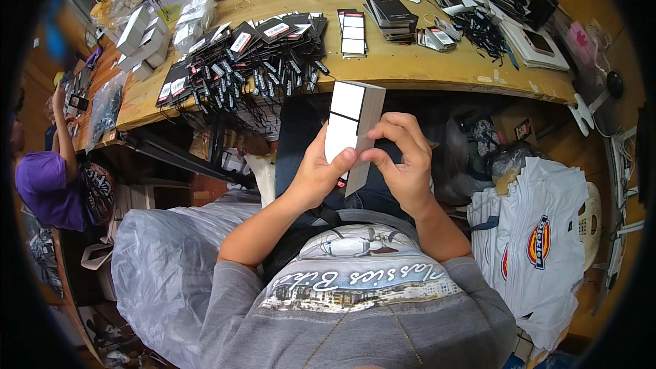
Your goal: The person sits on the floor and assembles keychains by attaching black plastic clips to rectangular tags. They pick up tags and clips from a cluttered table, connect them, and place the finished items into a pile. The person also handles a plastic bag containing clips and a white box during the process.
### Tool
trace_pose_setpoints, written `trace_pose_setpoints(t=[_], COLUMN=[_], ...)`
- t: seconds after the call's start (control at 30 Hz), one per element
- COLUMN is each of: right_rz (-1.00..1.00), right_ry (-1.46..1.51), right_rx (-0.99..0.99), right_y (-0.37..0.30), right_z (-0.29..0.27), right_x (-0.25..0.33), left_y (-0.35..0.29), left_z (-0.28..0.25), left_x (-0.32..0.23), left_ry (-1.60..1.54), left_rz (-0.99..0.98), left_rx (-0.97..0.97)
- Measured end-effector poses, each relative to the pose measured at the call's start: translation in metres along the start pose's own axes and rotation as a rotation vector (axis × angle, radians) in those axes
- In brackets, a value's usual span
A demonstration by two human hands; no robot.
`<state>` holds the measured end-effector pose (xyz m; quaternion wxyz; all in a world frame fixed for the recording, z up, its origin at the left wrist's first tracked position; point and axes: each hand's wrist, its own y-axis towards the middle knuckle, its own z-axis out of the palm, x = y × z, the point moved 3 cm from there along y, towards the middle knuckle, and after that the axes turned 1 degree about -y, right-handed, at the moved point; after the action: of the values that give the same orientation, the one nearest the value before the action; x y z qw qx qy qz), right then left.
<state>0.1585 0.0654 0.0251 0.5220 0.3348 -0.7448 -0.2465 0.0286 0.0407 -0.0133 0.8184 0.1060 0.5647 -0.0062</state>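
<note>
Steadily now: firm below, light at the edge

Nearest, over the lap [388,203], the stack [344,138] is held up at a tilt, apart from the table [427,72] beyond it. The left hand [316,172] grasps its lower part, thumb laid across the white face. The right hand [403,164] has thumb and forefinger bent in at the side, where the layered edges show; I cannot tell whether they pinch a layer or only rest there.

As I judge it, the left hand should carry the weight, snug enough to keep the edges flush but not so tight that the stack bows. The right works best with its fingertips only, since a hard nail could crease or fan the layers. A lower left thumb would leave more of the face in sight.

Farther off, tags [277,29] lie heaped toward the table's near edge, their cords [263,80] spilling over it, so a wide swing leftward might snag. Behind the stack lie strips [352,31] with similar white panels, and farther back a black pile [391,7].
</note>
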Motion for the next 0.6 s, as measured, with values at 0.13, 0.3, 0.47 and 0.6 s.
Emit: trace_pose_setpoints(t=[0.13,0.3,0.47,0.6], right_rz=[0.014,0.015,-0.062,-0.112], right_ry=[0.05,0.071,0.045,0.165], right_rx=[0.028,0.123,0.112,0.21], right_y=[0.002,-0.003,-0.002,-0.01], right_z=[0.001,0.006,0.005,-0.003], right_x=[-0.001,-0.004,0.009,0.02], left_y=[0.001,-0.002,-0.003,0.001], left_z=[0.003,0.002,0.007,-0.01], left_x=[-0.005,-0.004,-0.005,-0.011], left_ry=[0.014,0.041,-0.149,-0.227], left_rz=[0.032,0.027,0.05,-0.013], left_rx=[0.01,-0.076,-0.161,-0.238])
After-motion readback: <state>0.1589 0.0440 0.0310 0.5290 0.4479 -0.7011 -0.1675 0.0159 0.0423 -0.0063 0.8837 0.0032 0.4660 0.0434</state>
